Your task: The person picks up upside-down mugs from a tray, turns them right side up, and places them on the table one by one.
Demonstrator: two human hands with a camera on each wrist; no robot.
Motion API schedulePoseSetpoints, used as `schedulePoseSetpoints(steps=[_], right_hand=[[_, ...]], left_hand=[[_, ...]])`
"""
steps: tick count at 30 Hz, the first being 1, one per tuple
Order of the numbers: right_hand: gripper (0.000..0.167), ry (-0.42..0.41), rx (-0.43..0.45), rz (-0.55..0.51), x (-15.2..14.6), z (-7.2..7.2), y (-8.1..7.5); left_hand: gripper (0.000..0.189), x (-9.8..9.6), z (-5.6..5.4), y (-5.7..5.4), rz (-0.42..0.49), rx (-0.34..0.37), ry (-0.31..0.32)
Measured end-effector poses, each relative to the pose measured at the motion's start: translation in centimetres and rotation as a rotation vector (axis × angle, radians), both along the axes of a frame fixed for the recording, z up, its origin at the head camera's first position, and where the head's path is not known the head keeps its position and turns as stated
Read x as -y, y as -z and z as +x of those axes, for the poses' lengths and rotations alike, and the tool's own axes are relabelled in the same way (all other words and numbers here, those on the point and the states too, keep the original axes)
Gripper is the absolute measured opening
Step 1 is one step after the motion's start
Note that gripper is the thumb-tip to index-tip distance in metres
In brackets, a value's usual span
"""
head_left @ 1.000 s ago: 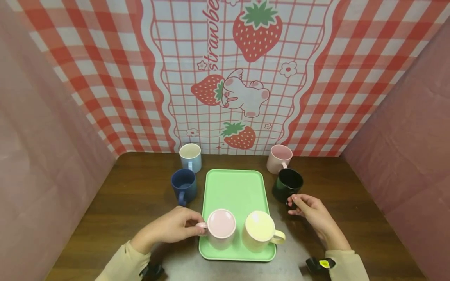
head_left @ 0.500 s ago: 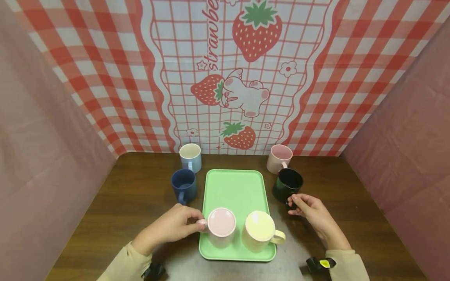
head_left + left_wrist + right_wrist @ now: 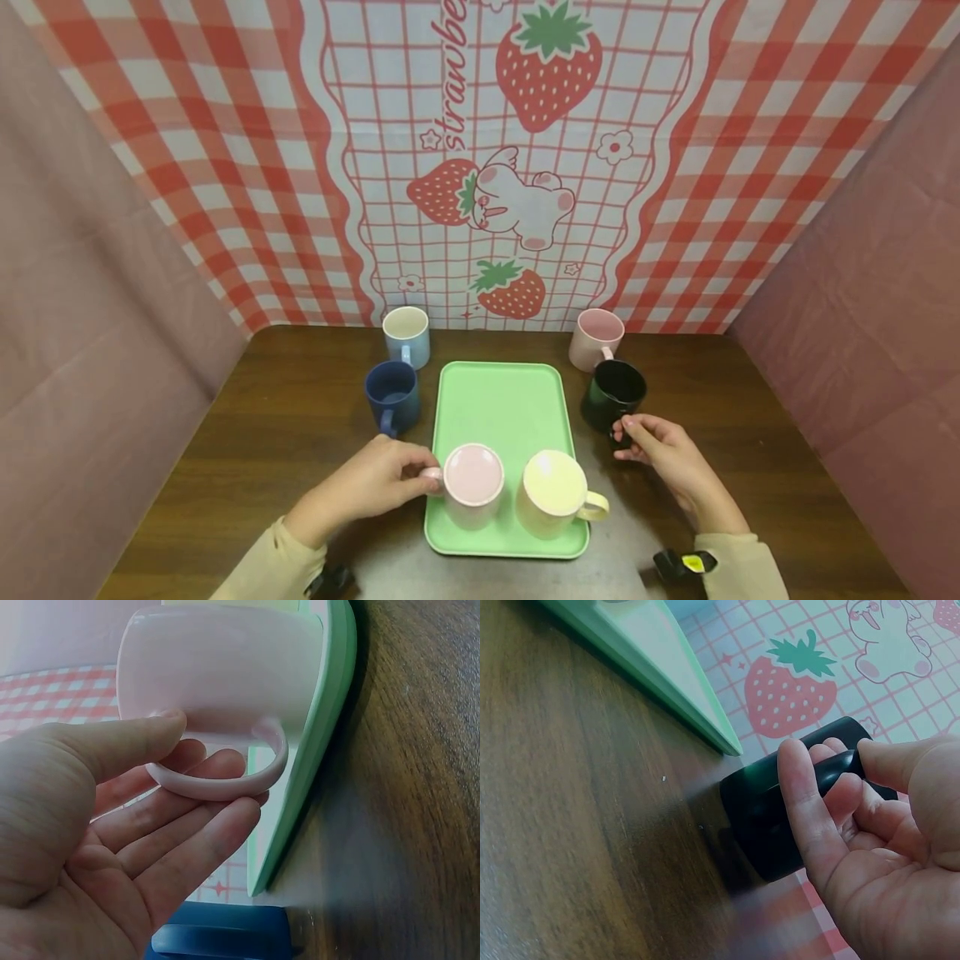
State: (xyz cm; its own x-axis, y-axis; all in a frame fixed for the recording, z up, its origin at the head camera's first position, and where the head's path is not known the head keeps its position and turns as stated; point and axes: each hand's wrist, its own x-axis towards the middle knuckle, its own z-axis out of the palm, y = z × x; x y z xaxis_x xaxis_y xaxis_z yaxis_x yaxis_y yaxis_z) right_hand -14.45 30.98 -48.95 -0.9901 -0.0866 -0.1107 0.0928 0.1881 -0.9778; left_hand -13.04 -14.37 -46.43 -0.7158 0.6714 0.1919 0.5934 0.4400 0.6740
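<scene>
In the head view a pink mug [image 3: 472, 487] stands on the green tray [image 3: 498, 408], bottom up by the look of its flat top. My left hand [image 3: 378, 479] holds its handle; the left wrist view shows the thumb above the pink handle [image 3: 225, 786] and fingers curled through and under it. Right of the tray, a black mug [image 3: 611, 398] stands upright on the table. Its handle is gripped by my right hand [image 3: 660, 454], with thumb and fingers around it in the right wrist view. A yellow mug [image 3: 551, 500], seemingly also inverted, shares the tray, handle rightward.
A dark blue mug [image 3: 393, 400] and a light blue mug [image 3: 407, 340] stand upright left of the tray. Behind the black mug is another pink mug [image 3: 595, 342]. A strawberry-print cloth [image 3: 517, 200] hangs at the back of the wooden table [image 3: 292, 392], with pink side curtains.
My left hand has shifted very slightly up and right at the pink mug's handle, and that mug has moved a touch with it. The right hand and black mug look unmoved.
</scene>
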Motion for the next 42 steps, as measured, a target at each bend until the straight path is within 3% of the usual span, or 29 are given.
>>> schedulePoseSetpoints(steps=[4, 11, 23, 34, 42], right_hand=[[0.039, 0.009, 0.004, -0.001, -0.02, -0.02, 0.07], [0.038, 0.003, -0.012, -0.002, -0.09, 0.02, 0.13], [0.038, -0.005, -0.012, 0.004, -0.09, 0.01, 0.13], [0.04, -0.002, -0.017, 0.007, -0.19, 0.01, 0.22], [0.043, -0.019, -0.015, -0.008, 0.01, 0.09, 0.28]], left_hand=[[0.004, -0.09, 0.06, -0.09, -0.001, -0.004, 0.004], [0.007, -0.15, 0.03, -0.06, -0.002, -0.13, 0.042], [0.013, -0.62, -0.06, 0.22, 0.003, -0.258, 0.041], [0.016, -0.79, -0.08, 0.51, 0.012, -0.315, 0.031], [0.018, -0.98, 0.08, 0.49, 0.019, -0.315, 0.032]])
